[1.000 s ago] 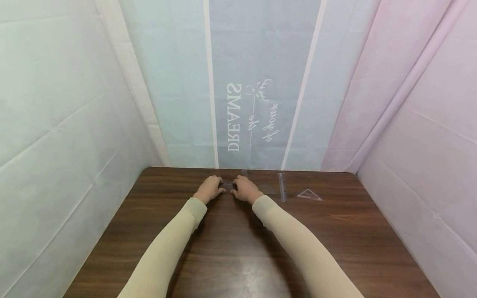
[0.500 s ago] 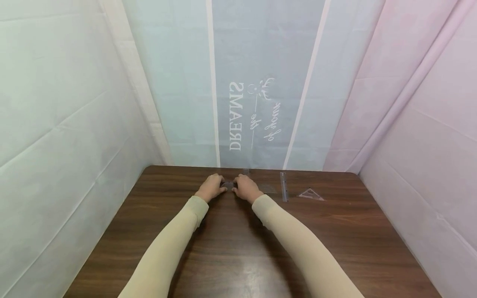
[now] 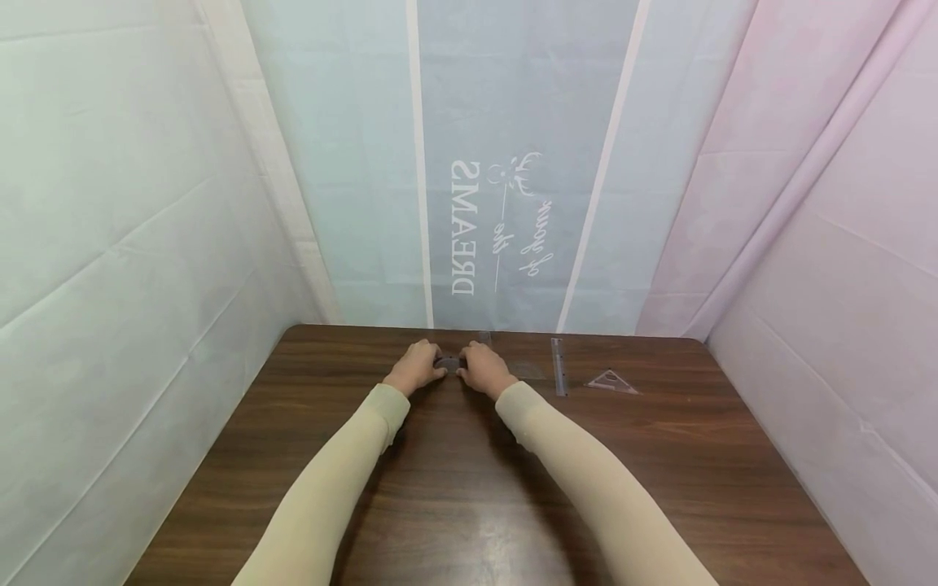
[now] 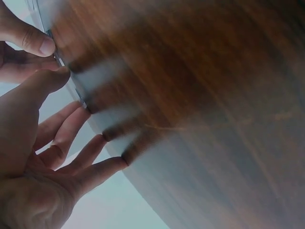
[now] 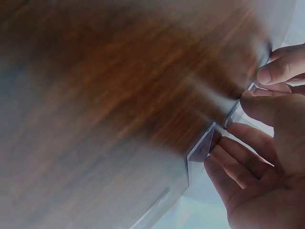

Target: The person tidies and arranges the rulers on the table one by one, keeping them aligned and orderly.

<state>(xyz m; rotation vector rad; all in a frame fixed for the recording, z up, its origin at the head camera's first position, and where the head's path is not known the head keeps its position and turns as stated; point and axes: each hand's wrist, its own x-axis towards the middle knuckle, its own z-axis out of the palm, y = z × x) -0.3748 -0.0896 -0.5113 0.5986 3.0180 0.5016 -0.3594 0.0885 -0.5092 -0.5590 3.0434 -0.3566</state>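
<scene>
A clear protractor (image 3: 450, 365) with a curved far edge lies flat near the table's far side, between both hands. My left hand (image 3: 416, 365) pinches its left end with thumb and forefinger. At its right end, my right hand (image 3: 485, 369) holds it the same way. In the left wrist view, the other fingertips of the left hand (image 4: 52, 148) rest on the table. The right wrist view shows the right hand (image 5: 267, 157) with its outer fingers beside a clear pointed plastic piece (image 5: 200, 145). Fingers cover both ends of the protractor.
Right of the hands, a clear flat piece (image 3: 529, 371) lies on the brown wooden table (image 3: 454, 488). Farther right are a clear ruler (image 3: 559, 368) and a set square (image 3: 612, 382). Another clear piece (image 3: 484, 336) shows at the far edge. A printed curtain (image 3: 513, 98) hangs behind.
Both hands keep their hold on the protractor in nearly the same place. The head view has shifted slightly; nothing else has visibly moved.
</scene>
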